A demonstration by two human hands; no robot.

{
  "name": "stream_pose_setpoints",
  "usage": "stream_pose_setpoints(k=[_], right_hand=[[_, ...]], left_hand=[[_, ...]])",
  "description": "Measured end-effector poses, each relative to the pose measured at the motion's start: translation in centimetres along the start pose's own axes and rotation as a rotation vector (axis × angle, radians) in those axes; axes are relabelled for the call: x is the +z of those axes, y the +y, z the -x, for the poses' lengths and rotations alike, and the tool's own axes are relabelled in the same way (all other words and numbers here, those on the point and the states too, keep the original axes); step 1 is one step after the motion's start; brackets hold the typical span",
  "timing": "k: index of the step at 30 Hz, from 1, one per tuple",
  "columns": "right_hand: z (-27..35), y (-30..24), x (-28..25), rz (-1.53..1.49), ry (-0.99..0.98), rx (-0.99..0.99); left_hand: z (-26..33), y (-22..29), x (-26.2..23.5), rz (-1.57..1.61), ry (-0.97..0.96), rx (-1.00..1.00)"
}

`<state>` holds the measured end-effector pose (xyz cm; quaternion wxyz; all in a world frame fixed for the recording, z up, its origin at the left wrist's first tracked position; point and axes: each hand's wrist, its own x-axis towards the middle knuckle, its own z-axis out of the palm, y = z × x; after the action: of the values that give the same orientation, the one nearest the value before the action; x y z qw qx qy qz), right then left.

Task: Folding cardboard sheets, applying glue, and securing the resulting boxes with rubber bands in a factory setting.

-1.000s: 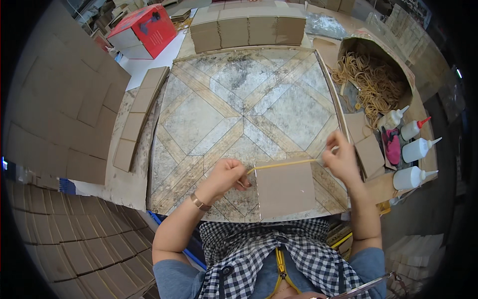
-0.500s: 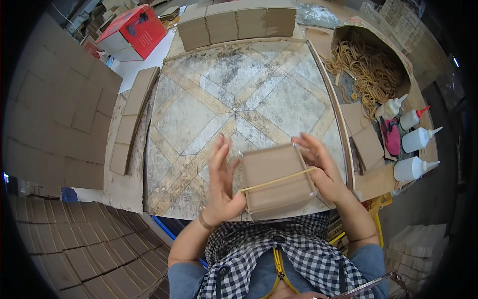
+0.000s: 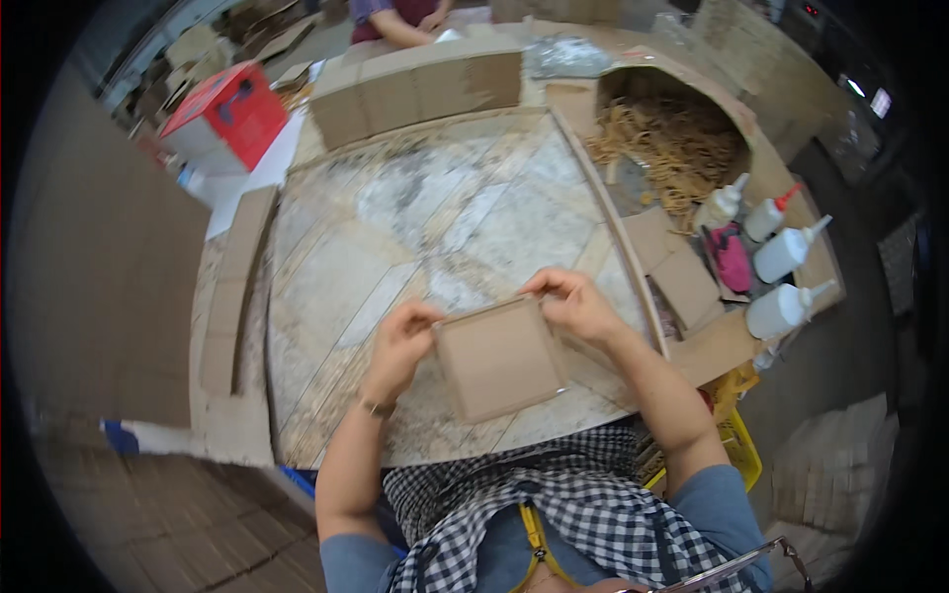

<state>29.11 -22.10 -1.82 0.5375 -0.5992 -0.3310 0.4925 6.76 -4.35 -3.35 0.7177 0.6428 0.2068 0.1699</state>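
Note:
A shallow square brown tray (image 3: 502,364) with low raised edges lies tilted over the near part of the patterned tabletop (image 3: 341,237). My left hand (image 3: 403,341) pinches its far left corner. At the far right corner my right hand (image 3: 573,304) grips the rim between thumb and fingers. Both hands are closed on the tray, my palms hidden from view. No rubber band can be made out on the tray; blur softens its edges.
A row of brown boards (image 3: 415,94) stands along the far edge. Rubber bands (image 3: 672,148) fill a cardboard bin at right, beside squeeze bottles (image 3: 781,255) and a pink-and-black item (image 3: 730,259). Board strips (image 3: 235,287) and a red-and-white box (image 3: 232,114) are left. Another person's arm (image 3: 400,28) shows beyond.
The rubber band stretched between my hands across the tray no longer shows there. My hands have moved from the tray's sides to its far corners. The whole view has shifted.

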Motion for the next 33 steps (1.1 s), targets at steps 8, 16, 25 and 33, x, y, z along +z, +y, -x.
stream_pose_setpoints(k=[8,16,25,33], right_hand=[[9.2,4.5,0.9,0.226,-0.070,-0.324],[3.7,0.9,2.5,-0.480,0.239,0.322],[-6.3,-2.7,-14.2,1.178,0.991,-0.069],[-8.7,-1.0,-19.5,1.420,0.788,0.208]], left_hand=[[6.0,-1.5,2.9,-0.085,-0.063,0.035],[7.8,-0.6,3.6,0.250,-0.017,-0.510],[9.2,1.4,5.1,-0.002,0.223,-0.160],[9.4,4.5,3.7,-0.223,0.311,0.143]])
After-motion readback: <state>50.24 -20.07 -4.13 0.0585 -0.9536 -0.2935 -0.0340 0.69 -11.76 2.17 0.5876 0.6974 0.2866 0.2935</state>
